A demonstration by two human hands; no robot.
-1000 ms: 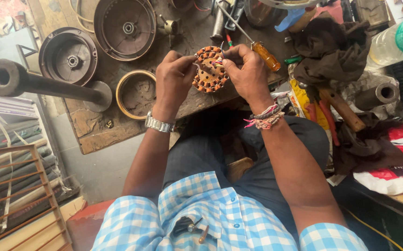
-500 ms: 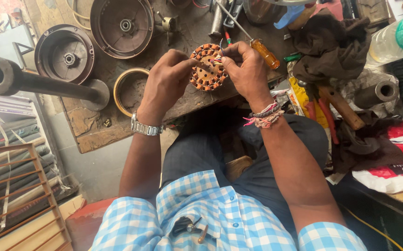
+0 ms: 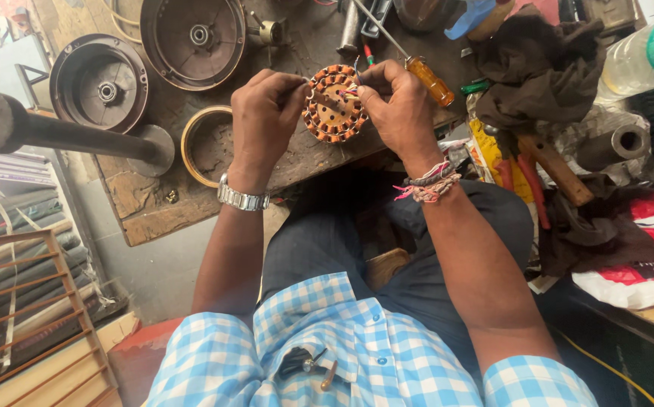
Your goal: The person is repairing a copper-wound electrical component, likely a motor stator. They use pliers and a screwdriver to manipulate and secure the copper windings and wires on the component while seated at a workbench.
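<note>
Both forearms reach forward from the lap and meet over the near edge of the bench (image 3: 153, 207). The left hand (image 3: 266, 113) is curled, knuckles up, with thumb and forefinger pinched together at the left rim of a copper-wound fan stator (image 3: 333, 113). A metal wristwatch (image 3: 242, 198) sits on that wrist. The right hand (image 3: 396, 109) comes in from the other side, fingers bent and closed on the stator's right rim, where thin coloured wire ends show between the fingertips. Knotted thread bands (image 3: 428, 183) circle the right wrist.

The stator is a flat ring of orange-brown coils around a pale, holed centre. It is held between the two hands just above the bench top, its broad face turned up toward the camera and slightly tilted; being round, it shows no clear long axis, and its hub axis points roughly upward.

Just behind the right hand lies a screwdriver (image 3: 417, 68) with an amber handle, its shaft running away and to the left. On the bench to the left lie a brass-coloured ring (image 3: 191, 136), two dark round motor covers (image 3: 101, 83) (image 3: 191, 34), and a heavy steel pipe stand (image 3: 55, 136) lying across the left corner. To the right a dark rag (image 3: 538, 68) is heaped beside a wooden-handled tool (image 3: 560, 173) and a clear plastic bottle (image 3: 636, 64).
</note>
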